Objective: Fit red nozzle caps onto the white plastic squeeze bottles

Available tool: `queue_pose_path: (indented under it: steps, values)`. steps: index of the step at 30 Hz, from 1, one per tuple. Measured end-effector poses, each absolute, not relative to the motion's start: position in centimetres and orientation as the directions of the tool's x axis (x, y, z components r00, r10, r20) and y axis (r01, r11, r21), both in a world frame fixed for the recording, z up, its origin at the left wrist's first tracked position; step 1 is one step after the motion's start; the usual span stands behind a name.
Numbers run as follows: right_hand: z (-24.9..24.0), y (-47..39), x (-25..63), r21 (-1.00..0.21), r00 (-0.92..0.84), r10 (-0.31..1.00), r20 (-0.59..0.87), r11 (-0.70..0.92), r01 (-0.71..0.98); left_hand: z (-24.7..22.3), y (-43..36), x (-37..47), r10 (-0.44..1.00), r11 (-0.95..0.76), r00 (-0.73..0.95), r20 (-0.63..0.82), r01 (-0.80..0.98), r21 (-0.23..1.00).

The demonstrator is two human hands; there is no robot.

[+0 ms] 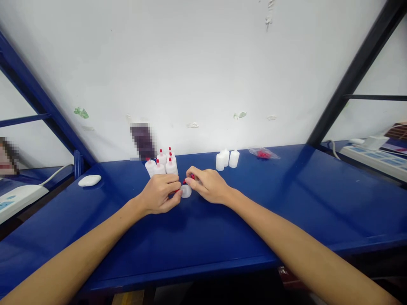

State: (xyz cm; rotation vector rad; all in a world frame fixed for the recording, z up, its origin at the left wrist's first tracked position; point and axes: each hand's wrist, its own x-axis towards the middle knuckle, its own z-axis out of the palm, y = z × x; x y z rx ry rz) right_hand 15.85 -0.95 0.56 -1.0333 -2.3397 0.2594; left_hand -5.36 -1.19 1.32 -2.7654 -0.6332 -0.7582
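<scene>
Near the middle of the blue table, a whitish round piece (186,191) lies between my two hands. My left hand (161,193) is closed, with its fingertips on a small red piece (177,191) at the left edge of the round piece. My right hand (206,184) pinches another red piece (192,176) just above it. Several white bottles with red tips (160,168) stand behind my left hand. Farther right are white bottles without red tips (234,158), upright near the wall.
A clear bag of red pieces (263,154) lies by the wall at the back right. A white oval case (90,181) rests on the blue table (203,241) at the left. White power strips (22,199) sit beyond both ends.
</scene>
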Motion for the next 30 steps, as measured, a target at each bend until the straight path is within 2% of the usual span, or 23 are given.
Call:
queue_pose_path:
  steps: [4, 7, 12, 15, 19, 24, 30]
  values:
    - [0.6, -0.4, 16.3, -0.355, -0.368, 0.822, 0.434, 0.532, 0.769, 2.2, -1.0, -6.3, 0.379, -0.867, 0.842, 0.384, 0.468, -0.17]
    - [0.7, -0.3, 16.6, -0.299, -0.364, 0.841, 0.401, 0.496, 0.816, 2.2, -0.6, -6.9, 0.426, -0.825, 0.829, 0.363, 0.52, -0.22]
    - [0.5, -0.4, 16.3, -0.107, -0.574, 0.775, 0.264, 0.615, 0.781, 1.7, -0.3, -7.0, 0.449, -0.738, 0.73, 0.516, 0.628, -0.246]
    - [0.2, -0.2, 16.1, -0.013, -0.617, 0.754, 0.227, 0.636, 0.772, 1.5, -0.7, -6.3, 0.426, -0.74, 0.69, 0.585, 0.638, -0.213]
    - [0.2, -0.1, 16.1, -0.009, -0.623, 0.762, 0.176, 0.634, 0.773, 1.4, -1.4, -5.3, 0.407, -0.781, 0.698, 0.589, 0.6, -0.173]
    - [0.5, -0.3, 16.1, -0.011, -0.636, 0.749, 0.187, 0.649, 0.761, 1.1, -1.5, -4.9, 0.418, -0.79, 0.693, 0.587, 0.596, -0.142]
    - [0.4, -0.6, 16.0, -0.005, -0.648, 0.738, 0.188, 0.661, 0.751, 0.8, -1.3, -5.2, 0.457, -0.716, 0.608, 0.649, 0.684, -0.137]
